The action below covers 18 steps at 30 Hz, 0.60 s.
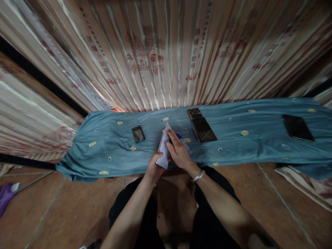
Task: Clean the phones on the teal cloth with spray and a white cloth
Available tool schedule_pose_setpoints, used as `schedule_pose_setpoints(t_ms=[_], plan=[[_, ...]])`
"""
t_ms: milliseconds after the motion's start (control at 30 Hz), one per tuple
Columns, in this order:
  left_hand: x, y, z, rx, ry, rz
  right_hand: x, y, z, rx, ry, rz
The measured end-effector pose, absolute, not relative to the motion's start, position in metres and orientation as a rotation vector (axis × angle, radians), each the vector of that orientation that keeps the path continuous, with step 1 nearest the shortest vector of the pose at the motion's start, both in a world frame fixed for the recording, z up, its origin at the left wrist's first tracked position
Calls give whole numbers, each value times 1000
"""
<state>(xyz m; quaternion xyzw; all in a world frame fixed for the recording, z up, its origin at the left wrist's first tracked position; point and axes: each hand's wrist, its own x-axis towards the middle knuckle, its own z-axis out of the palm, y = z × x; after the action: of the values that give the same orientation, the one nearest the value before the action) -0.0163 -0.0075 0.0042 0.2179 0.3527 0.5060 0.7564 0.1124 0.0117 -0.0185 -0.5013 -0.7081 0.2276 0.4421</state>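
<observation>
Both hands, left (153, 169) and right (178, 152), hold white paper (164, 152) mid-frame over a blue cloth (246, 145); two phones (203, 128) lie right.

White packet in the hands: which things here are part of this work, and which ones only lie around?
In use:
- white packet, gripped by both hands
- left hand
- right hand

Lying about on the blue cloth:
- dark phone with a small patterned box above it
- second dark phone, far right
</observation>
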Motion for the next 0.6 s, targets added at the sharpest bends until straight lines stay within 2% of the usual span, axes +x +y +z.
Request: schedule_pose_setpoints(t_ms=[333,600], plan=[[-12,-11,5,467,758,1087,112,21,-26,-1348,-1748,535],[-21,-3,-1,363,775,1131,98,10,-32,-1263,-1823,589]])
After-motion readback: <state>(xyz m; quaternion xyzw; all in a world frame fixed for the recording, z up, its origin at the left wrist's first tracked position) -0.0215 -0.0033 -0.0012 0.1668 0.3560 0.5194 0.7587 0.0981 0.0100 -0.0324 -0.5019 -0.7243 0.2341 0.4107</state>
